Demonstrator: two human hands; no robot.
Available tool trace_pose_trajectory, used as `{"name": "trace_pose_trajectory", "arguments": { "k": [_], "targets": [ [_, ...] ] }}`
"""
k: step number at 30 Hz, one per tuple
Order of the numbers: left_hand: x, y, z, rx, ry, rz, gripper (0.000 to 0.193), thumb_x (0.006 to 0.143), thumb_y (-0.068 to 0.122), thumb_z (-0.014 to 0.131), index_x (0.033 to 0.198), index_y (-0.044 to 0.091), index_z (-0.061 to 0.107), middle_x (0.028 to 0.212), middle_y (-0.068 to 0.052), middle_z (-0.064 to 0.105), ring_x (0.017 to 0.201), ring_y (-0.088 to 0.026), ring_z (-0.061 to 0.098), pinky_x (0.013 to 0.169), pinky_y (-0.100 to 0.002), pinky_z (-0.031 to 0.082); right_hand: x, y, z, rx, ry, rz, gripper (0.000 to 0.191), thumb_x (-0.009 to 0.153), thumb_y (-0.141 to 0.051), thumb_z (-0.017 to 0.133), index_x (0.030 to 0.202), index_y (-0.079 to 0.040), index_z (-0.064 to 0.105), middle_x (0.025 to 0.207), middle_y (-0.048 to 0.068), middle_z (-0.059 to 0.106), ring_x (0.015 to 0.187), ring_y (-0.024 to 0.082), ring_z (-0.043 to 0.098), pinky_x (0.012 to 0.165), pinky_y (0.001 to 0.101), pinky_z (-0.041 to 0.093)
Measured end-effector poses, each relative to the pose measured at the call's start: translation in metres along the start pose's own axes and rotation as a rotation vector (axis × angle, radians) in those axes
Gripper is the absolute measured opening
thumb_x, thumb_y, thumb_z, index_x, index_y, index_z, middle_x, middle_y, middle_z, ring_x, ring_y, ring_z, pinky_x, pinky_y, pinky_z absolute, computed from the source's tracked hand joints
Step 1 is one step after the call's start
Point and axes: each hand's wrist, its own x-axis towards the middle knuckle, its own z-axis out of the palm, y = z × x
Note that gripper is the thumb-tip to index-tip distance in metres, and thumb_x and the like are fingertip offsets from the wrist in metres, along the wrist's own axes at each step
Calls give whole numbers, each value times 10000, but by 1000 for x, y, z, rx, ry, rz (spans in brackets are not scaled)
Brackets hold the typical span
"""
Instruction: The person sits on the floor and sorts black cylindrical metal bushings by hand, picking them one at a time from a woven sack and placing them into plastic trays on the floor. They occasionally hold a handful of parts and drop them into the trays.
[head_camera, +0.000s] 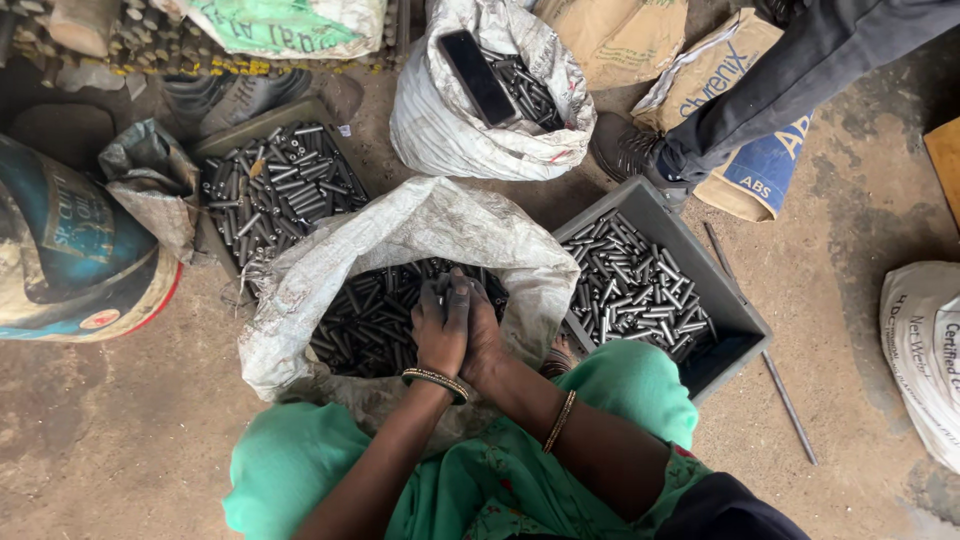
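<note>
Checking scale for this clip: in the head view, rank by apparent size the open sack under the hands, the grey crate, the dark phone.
1. Open sack
2. Grey crate, clearly smaller
3. Dark phone, smallest

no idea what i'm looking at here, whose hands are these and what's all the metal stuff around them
This is one picture from a camera worn on a person's head, looking straight down. There is no machine: the two bare hands belong to the wearer, who is dressed in green. The left hand and right hand are pressed together over an open white woven sack full of short dark metal cylinders; whether they grip any is hidden. A grey plastic crate on the right and a dark tray on the upper left hold shinier cylinders. Another white sack stands behind, and someone else's dark trouser leg and shoe show at the top right.
</note>
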Motion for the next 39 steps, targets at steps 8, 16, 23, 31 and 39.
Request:
{"name": "trace_pose_trajectory", "arguments": {
  "k": [8,16,23,31,39],
  "targets": [
    [-20,38,-18,19,7,-55,928,874,686,518,1584,125,311,1521,-289,442,1365,-512,427,1179,-562,333,-5,4,11,-89,75,0,396,889,-429,776,1157,-239,555,1034,14,616,901,231,644,694,428,588],
    [-28,43,-9,49,18,124,1025,930,722,478,1605,5,192,1567,-367,303,1444,-553,283,1198,-607,221,-22,-4,13,-84,26,-23,482,841,-343,798,1222,-193,543,1088,33,611,973,219,642,775,412,600],
    [-29,38,-3,63,9,161,1044,920,733,460,1602,-13,198,1548,-394,307,1435,-557,307,1195,-586,246,-28,-11,23,-268,148,-93,468,792,-338,809,1155,-201,547,1016,28,600,906,208,626,706,389,574],
    [-36,36,-2,80,10,223,1061,932,733,469,1604,-32,170,1549,-421,273,1429,-592,278,1182,-615,236,-32,-16,34,-333,134,-107,512,853,-418,786,1200,-112,567,993,45,593,886,195,622,707,373,577],
    [-40,42,-2,120,-8,201,1047,919,738,467,1605,9,162,1535,-409,289,1402,-596,308,1145,-635,303,-24,-15,18,-312,91,-113,454,852,-386,766,1174,-119,590,970,43,619,869,188,635,701,370,573]
  ]
}}
